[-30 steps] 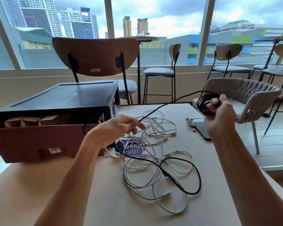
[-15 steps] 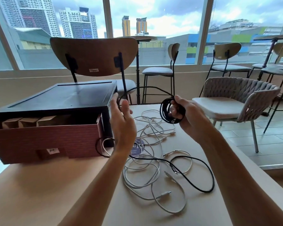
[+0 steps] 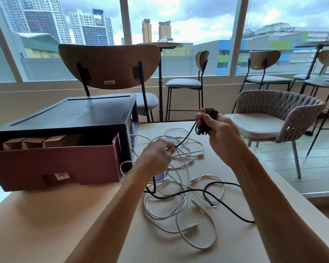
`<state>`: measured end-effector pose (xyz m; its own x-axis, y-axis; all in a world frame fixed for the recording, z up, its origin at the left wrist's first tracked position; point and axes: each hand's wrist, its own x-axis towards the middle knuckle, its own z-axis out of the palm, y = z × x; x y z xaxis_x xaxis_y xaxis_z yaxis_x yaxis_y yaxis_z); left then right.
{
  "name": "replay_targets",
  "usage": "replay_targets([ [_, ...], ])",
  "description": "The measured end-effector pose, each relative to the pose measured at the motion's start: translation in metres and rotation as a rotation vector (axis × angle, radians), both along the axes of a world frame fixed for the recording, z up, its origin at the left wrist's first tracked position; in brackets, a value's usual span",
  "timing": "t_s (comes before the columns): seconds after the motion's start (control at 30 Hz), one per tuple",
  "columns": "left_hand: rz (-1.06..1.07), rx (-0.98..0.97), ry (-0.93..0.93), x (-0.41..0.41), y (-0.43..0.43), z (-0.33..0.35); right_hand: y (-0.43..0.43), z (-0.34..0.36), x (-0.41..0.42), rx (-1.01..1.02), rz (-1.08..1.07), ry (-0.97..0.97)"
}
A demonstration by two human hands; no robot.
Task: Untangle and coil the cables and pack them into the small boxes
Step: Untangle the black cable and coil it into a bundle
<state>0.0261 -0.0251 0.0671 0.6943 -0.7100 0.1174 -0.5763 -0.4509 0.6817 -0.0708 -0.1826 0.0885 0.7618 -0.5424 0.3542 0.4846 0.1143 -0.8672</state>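
Two bare hands work over a pale worktop (image 3: 65, 215), seen from the person's own head. The right hand (image 3: 220, 133) is raised above the far part of the worktop, its fingers (image 3: 201, 115) curled tight around a small bundle of black cable (image 3: 207, 120) wound into loops. From that bundle a single strand runs down and left to the left hand (image 3: 156, 154), which pinches it between thumb and fingertips just above the surface. Below the left hand the strand drops to the worktop and snakes to the right in loose curves. One plug end lies near the middle, and another stretch passes out of sight behind the right forearm.

Several white cables (image 3: 179, 215) lie tangled under and around it, spread from beneath the hands toward the near edge and crossing the black strand in places. A blue card (image 3: 160, 177) lies partly hidden under them and the left wrist.

On the left of the worktop stands a red box (image 3: 55, 164), open at the top, with small brown boxes (image 3: 34, 142) in a row inside. A black stand (image 3: 74, 114) straddles it, its flat top just above the box. Behind it is a wooden chair (image 3: 110, 65), and a woven chair (image 3: 292, 111) stands to the right. Large windows (image 3: 188, 25) show city buildings under cloud.
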Motion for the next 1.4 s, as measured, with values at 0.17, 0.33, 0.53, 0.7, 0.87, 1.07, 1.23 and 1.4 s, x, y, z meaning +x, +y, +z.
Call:
replay_targets([
  [0.17, -0.128, 0.066, -0.104, -0.012, 0.01, 0.02, 0.009, -0.009, 0.004, -0.313, -0.121, 0.162],
  [0.33, -0.268, 0.022, -0.204, -0.017, 0.017, 0.03, 0.015, -0.013, 0.006, -0.534, -0.117, 0.241],
  [0.53, -0.225, -0.215, -0.404, -0.003, 0.027, 0.038, 0.01, -0.009, 0.002, -0.586, 0.089, 0.333],
  [0.7, -0.055, -0.545, -0.34, 0.017, 0.041, 0.047, 0.002, -0.004, -0.013, -0.537, 0.339, 0.38],
  [0.87, 0.128, -0.821, -0.282, 0.02, 0.038, 0.047, -0.001, 0.006, -0.029, -0.698, 0.515, 0.379],
  [1.07, 0.042, -0.713, -0.081, 0.02, 0.027, 0.032, -0.005, 0.006, -0.032, -0.541, 0.507, 0.279],
  [1.23, -0.121, -0.49, 0.398, 0.033, 0.045, 0.033, -0.013, 0.003, -0.026, -0.149, 0.388, 0.168],
  [1.4, -0.229, -0.495, 0.807, 0.031, 0.051, 0.034, -0.008, 0.001, -0.019, 0.068, 0.393, 0.194],
])
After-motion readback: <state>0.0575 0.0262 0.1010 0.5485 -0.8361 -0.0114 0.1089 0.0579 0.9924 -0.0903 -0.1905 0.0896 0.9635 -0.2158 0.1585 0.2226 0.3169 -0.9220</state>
